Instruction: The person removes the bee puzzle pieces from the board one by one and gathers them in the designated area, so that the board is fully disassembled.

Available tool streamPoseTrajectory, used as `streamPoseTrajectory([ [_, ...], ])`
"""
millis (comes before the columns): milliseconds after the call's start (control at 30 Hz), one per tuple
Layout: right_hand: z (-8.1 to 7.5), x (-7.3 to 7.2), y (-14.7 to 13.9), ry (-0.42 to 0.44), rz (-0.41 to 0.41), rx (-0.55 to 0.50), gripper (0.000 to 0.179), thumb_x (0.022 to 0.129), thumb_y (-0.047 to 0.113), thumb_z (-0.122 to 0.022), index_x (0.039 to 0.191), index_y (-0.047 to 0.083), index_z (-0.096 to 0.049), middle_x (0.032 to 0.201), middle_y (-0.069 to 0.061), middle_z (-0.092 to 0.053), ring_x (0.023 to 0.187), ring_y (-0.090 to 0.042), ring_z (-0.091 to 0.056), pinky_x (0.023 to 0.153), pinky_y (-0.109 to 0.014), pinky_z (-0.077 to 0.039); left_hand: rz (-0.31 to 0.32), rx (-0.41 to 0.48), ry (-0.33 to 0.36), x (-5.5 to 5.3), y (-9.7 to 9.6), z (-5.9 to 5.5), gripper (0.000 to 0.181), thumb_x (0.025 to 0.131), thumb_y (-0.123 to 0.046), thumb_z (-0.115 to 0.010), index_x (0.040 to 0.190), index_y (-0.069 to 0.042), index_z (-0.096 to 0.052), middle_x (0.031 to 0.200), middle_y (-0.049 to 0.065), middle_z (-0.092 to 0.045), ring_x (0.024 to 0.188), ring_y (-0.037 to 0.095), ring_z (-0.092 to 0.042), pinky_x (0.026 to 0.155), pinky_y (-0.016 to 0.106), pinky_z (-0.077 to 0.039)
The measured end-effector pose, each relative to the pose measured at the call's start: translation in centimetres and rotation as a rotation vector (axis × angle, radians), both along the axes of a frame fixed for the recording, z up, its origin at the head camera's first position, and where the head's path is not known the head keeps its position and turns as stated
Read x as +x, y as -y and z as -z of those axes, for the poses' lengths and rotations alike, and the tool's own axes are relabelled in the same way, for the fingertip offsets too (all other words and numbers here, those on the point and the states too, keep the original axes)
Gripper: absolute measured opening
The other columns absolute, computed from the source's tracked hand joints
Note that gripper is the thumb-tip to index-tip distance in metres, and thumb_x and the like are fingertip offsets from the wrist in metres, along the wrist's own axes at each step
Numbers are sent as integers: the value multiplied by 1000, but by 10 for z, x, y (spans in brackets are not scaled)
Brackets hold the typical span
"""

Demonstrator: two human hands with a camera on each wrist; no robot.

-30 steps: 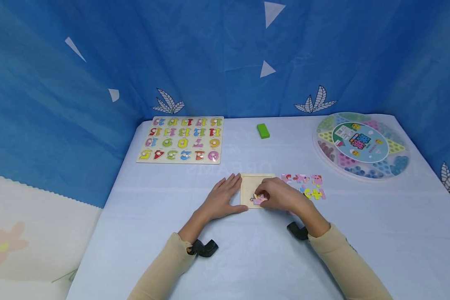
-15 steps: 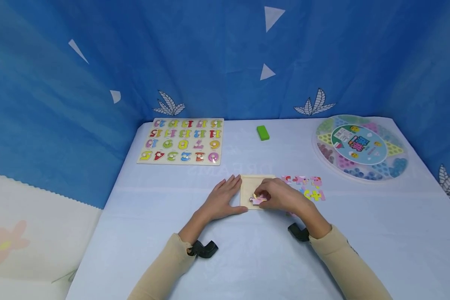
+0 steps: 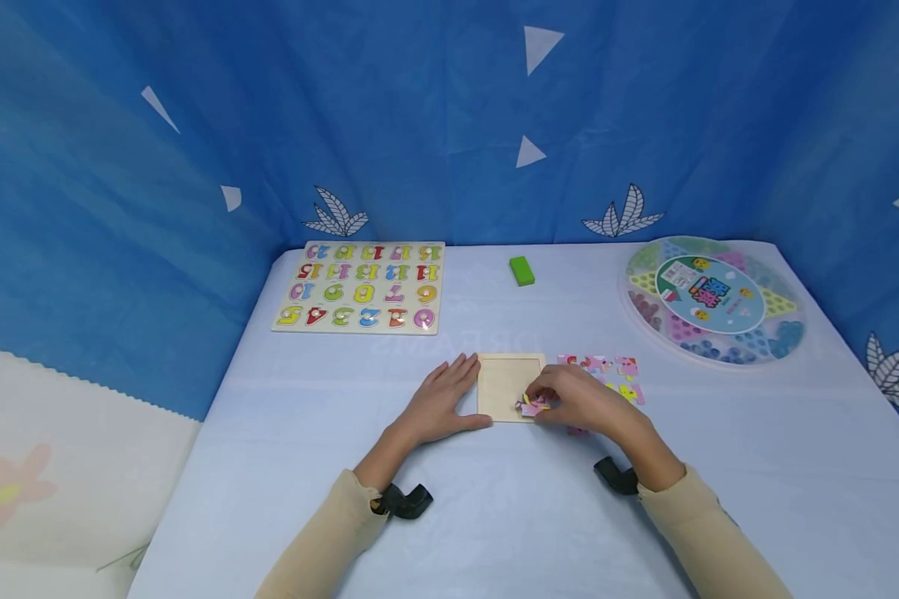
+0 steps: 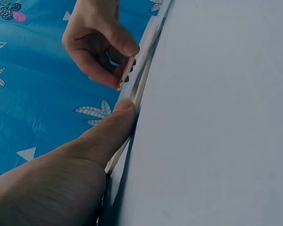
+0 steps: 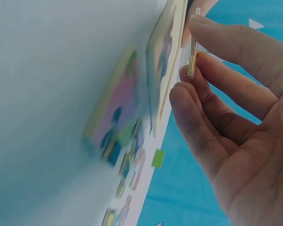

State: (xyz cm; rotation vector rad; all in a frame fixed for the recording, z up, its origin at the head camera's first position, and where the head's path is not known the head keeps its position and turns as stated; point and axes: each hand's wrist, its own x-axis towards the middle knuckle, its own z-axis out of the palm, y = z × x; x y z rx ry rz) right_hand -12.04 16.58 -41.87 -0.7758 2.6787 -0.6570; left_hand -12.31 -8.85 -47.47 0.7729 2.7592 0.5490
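My right hand [image 3: 587, 403] pinches a pink jigsaw piece [image 3: 531, 407] between thumb and fingers, over the lower right of a small square wooden puzzle tray [image 3: 500, 384]. In the right wrist view the held piece [image 5: 194, 49] is seen edge-on, raised off the tray. My left hand [image 3: 440, 401] lies along the tray's left side with fingers extended, its thumb at the near left corner. The left wrist view shows that thumb [image 4: 115, 127] on the tray's edge. Loose jigsaw pieces [image 3: 627, 368] lie right of the tray, some hidden behind my right hand.
A wooden number puzzle board [image 3: 355, 325] lies at the back left, and a green block [image 3: 521, 271] at the back middle. The round game box [image 3: 711, 293] with coloured beads is at the back right. A blue curtain [image 3: 419, 125] hangs behind the white table [image 3: 494, 524].
My right hand has shifted a little to the right with the pink jigsaw piece, uncovering more of the tray. The left hand stays at the tray's edge. The head view has tilted up slightly.
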Motion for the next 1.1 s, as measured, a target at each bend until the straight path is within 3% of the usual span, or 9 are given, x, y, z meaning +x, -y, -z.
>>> streamPoseTrajectory([
  [500, 0, 9, -29, -18, 27, -20, 25, 76, 12, -81, 100, 8, -74, 89, 3, -64, 75, -9, -51, 65, -22, -46, 13, 17, -12, -1, 1, 1, 96, 86, -63, -59, 156, -9, -20, 165, 2, -16, 153, 18, -11, 125, 41, -13],
  [1100, 0, 20, -61, -55, 79, 48, 25, 75, 15, -82, 99, 9, -75, 86, 6, -63, 76, -7, -53, 65, -22, -48, 11, 21, -3, 0, 2, 0, 96, 86, -62, -60, 156, -9, -20, 165, 2, -16, 154, 18, -10, 125, 42, -12],
])
